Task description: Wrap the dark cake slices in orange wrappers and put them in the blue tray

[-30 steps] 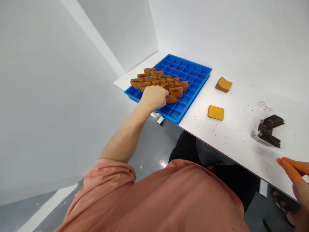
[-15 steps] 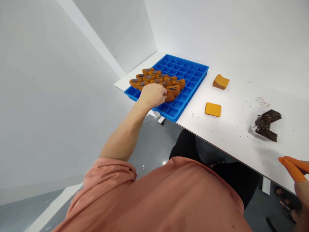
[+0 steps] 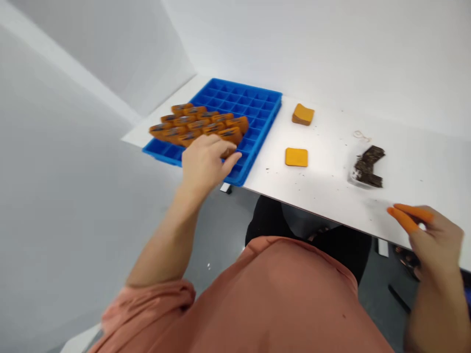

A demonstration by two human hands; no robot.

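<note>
I count two hands [image 3: 206, 162] [image 3: 436, 235], two orange stacks [image 3: 303, 114] [image 3: 296, 157], twelve-plus bundles [image 3: 198, 124] (some hidden).

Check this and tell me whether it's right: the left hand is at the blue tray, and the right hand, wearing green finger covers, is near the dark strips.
Not quite: the finger covers are orange, not green, as the head view shows. The left hand is at the blue tray, and the right hand is near the dark strips.

Bright, diffuse light — soft shadows, slight blur

Orange folded bundles [image 3: 196, 124] | dark-streaked tops | clustered in blue tray [image 3: 252, 124], near-left part
</note>
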